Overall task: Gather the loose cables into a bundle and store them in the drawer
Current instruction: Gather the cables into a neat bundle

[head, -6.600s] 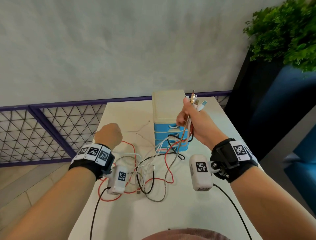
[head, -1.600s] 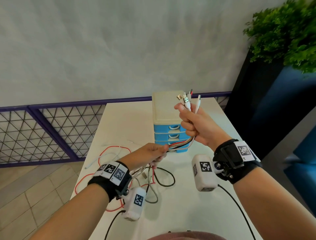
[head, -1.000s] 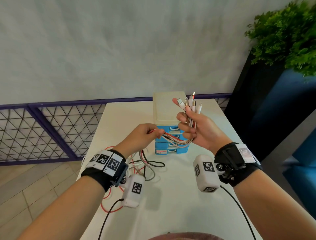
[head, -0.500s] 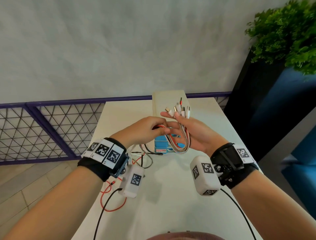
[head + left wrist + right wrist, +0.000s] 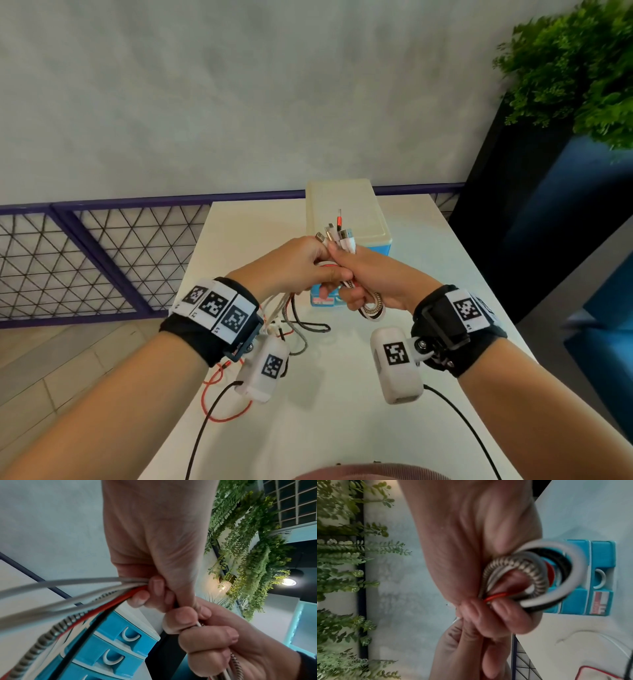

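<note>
Table: white; bears the drawers, all closed.
Cables: looped above the table, tails trailing down.
My right hand: clenched round the loop.
My left hand: gripping the strands.

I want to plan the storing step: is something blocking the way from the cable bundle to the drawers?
Yes: the blue plastic drawers of the small cream-topped drawer unit all appear closed. Both the left hand and the right hand grip the mixed white, red, black and braided cables, whose tails trail on the white table.
</note>
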### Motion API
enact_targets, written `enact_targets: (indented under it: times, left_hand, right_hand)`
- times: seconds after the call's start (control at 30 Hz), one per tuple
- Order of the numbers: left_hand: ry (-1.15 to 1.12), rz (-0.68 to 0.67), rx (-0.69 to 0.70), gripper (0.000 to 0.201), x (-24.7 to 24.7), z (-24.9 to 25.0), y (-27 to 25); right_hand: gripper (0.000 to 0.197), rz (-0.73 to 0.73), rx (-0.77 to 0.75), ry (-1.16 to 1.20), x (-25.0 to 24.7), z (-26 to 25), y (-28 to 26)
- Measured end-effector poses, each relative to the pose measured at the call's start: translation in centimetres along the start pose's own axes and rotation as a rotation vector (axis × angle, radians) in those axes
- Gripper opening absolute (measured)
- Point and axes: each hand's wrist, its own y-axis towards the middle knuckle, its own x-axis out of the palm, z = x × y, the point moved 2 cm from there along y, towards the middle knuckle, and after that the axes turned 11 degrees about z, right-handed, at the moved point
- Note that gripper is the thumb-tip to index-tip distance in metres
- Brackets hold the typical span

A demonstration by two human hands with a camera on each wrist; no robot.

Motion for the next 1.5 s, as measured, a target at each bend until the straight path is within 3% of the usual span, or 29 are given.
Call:
enact_targets:
  times: [0.13,0.23,0.37,0.43,0.53,0.67,0.73,0.83,0.97,1.07,1.17,1.33,1.4,1.5]
  left_hand:
    - [-0.067,-0.06,-0.116,0.037,0.4,0.1,-0.2]
    - [-0.106,-0.107,-0.226,0.048,0.1,-0.2,-0.5]
    - [-0.438,-0.312,-0.437,0.057,-0.6,-1.6,-1.3]
    - [-0.571,-0.336,-0.5,0.054,-0.7,-2.1,-1.2]
    - [-0.658,-0.28,-0.492,0.045,-1.0,-2.6,-0.9]
    - [-0.675,-0.222,-0.446,0.042,-1.3,-2.9,-0.9]
    - [-0.69,-0.228,-0.443,0.039,-1.4,-2.9,-1.0]
    - [-0.768,-0.31,-0.46,0.041,-1.2,-3.2,-1.4]
    - [-0.881,-0.472,-0.483,0.045,-0.8,-4.4,-2.7]
    - [-0.899,-0.461,-0.45,0.041,0.0,-4.4,-2.8]
    - [-0.763,-0.221,-0.442,0.038,1.2,-3.4,-2.0]
    - [0.187,0.21,-0.201,0.037,3.8,-1.3,-2.1]
    - [0.443,0.322,-0.156,0.028,4.8,-0.1,-2.6]
    - [0.595,0.369,-0.12,0.019,5.2,1.5,-2.4]
  right_hand:
    - [0.039,-0.013,0.023,-0.062,-0.5,-0.2,0.0]
    - [0.038,0.017,0.022,-0.114,-1.4,-0.4,0.0]
    - [0.035,0.026,0.025,-0.09,-2.5,-0.4,-0.3]
    - [0.031,0.023,0.021,-0.061,-2.4,-0.3,-0.3]
    - [0.032,0.025,0.009,-0.012,-1.9,-0.1,-0.3]
    - [0.048,0.015,0.031,-0.01,-1.1,0.2,-0.2]
    - [0.043,0.008,0.02,-0.044,-1.0,0.2,-0.1]
    - [0.029,0.053,0.0,-0.055,-1.4,0.3,0.3]
    - [0.026,0.212,-0.035,-0.03,-2.9,0.4,1.1]
    - [0.026,0.29,-0.05,-0.008,-3.3,1.0,1.8]
    - [0.027,0.414,-0.057,0.029,-2.4,1.4,2.6]
    - [0.032,0.457,-0.028,0.115,-1.7,1.8,3.8]
    - [0.034,0.436,0.023,0.238,-1.1,1.7,3.9]
    - [0.046,0.411,0.125,0.419,-0.4,1.5,3.4]
